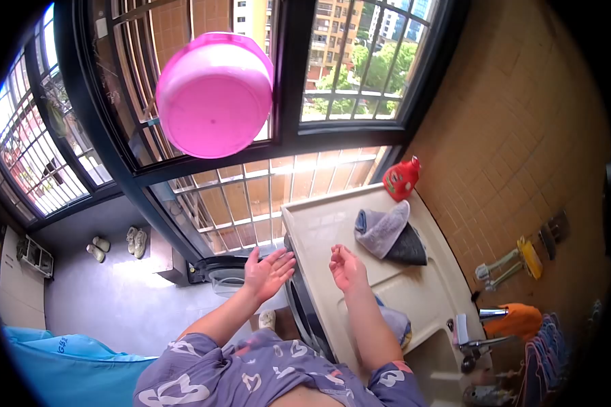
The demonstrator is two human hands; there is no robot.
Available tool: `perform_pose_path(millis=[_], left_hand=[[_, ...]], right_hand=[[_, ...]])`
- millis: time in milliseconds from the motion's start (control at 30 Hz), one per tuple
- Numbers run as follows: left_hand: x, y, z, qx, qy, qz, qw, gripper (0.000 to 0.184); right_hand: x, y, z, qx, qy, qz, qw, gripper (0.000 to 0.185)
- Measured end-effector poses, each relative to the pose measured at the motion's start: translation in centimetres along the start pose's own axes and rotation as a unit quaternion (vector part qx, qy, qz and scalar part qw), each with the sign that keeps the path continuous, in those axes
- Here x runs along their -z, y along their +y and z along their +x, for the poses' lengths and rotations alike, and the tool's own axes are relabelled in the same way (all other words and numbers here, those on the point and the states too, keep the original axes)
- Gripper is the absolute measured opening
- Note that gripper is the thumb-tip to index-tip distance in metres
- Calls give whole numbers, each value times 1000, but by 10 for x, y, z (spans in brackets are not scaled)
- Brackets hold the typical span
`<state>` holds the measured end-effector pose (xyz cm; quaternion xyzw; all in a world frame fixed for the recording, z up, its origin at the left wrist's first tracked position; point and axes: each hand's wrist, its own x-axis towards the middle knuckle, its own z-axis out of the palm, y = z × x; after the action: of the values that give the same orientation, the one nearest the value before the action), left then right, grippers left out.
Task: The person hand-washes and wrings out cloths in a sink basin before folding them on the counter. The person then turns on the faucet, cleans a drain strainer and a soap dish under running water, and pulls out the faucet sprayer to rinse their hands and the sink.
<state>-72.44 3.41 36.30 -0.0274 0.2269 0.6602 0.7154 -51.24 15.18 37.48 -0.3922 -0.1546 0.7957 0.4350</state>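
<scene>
My left hand (268,273) is held palm up with its fingers spread, beside the left edge of the cream counter (312,224), and holds nothing. Over the counter, my right hand (347,268) has its fingers curled in, the thumb near the fingertips; whether anything small lies between them cannot be made out. A folded grey and dark cloth (387,234) lies on the counter just beyond my right hand, not touched. Another bluish-grey cloth (395,322) sits partly behind my right forearm. At the counter's far corner stands a red bottle (402,178).
A pink basin (214,102) hangs before the barred window. Brushes (528,259), an orange cloth (516,321) and hangers (544,353) are along the right wall, near a faucet (478,344). Shoes (137,242) stand on the floor at left, above a blue cover (75,366).
</scene>
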Motion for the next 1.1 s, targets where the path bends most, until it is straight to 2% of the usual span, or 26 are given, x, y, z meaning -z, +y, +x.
perform_pose_path(millis=[33,100,167,233,300,333,367,400,433,467,500,533,567,600,633,667,700,733,767,800,833,900,933,967,1033,1100], left_hand=[[18,20,-4,-22,6,-10,1000,74],[43,58,-18,-75,44,-26,996,71],[68,93,-31,-112,58,-48,991,68],[90,124,-37,-150,84,-67,983,66],[103,151,-45,-188,108,-85,972,65],[107,162,-48,-207,115,-94,967,65],[110,173,-53,-223,123,-103,961,64],[112,185,-57,-236,126,-115,957,62],[116,195,-61,-248,135,-123,951,61],[121,204,-65,-263,133,-130,947,61],[125,212,-69,-278,130,-138,941,60],[126,218,-75,-295,136,-143,935,60],[128,225,-80,-314,143,-147,927,60],[136,231,-86,-319,132,-147,927,60],[144,235,-88,-345,151,-155,913,59],[148,240,-88,-369,171,-162,899,59],[144,240,-86,-369,168,-162,900,59],[142,237,-90,-372,161,-167,899,58],[140,245,-98,-381,152,-166,897,57],[143,248,-97,-383,162,-168,894,56],[142,256,-86,-384,154,-168,895,56],[153,252,-93,-365,166,-175,899,55],[147,251,-92,-355,165,-176,903,55],[147,254,-90,-351,169,-175,904,55],[151,254,-77,-317,172,-141,922,57],[148,251,-59,-279,166,-111,939,54]], right_hand=[[-31,-10,4,3,-13,-7,1000,13],[-116,-44,15,128,-101,-89,983,15],[-206,-76,12,187,-161,-87,965,14],[-292,-104,5,213,-219,-32,952,13],[-370,-124,-16,282,-271,26,920,14],[-403,-131,-35,394,-282,29,874,14],[-430,-138,-54,501,-287,33,816,15],[-449,-145,-66,685,-264,30,679,14],[-466,-150,-77,832,-227,29,505,14],[-479,-164,-92,929,-199,58,307,14],[-490,-176,-104,979,-160,87,93,14],[-505,-180,-113,979,-163,93,84,14],[-519,-181,-120,975,-181,125,19,15],[-544,-185,-110,979,-168,107,34,18],[-579,-196,-79,987,-128,34,87,22],[-626,-210,-36,980,-60,-101,158,28],[-671,-228,14,944,19,-261,200,34],[-700,-247,60,894,80,-396,193,40],[-692,-248,52,873,108,-457,134,53],[-695,-253,37,885,43,-422,190,51],[-696,-253,29,915,108,-354,163,52],[-673,-260,3,936,57,-286,197,43],[-666,-266,-8,942,71,-279,171,42],[-662,-281,-9,958,92,-252,102,38],[-627,-263,-48,955,16,-255,152,32],[-591,-265,-56,955,10,-260,140,27]])
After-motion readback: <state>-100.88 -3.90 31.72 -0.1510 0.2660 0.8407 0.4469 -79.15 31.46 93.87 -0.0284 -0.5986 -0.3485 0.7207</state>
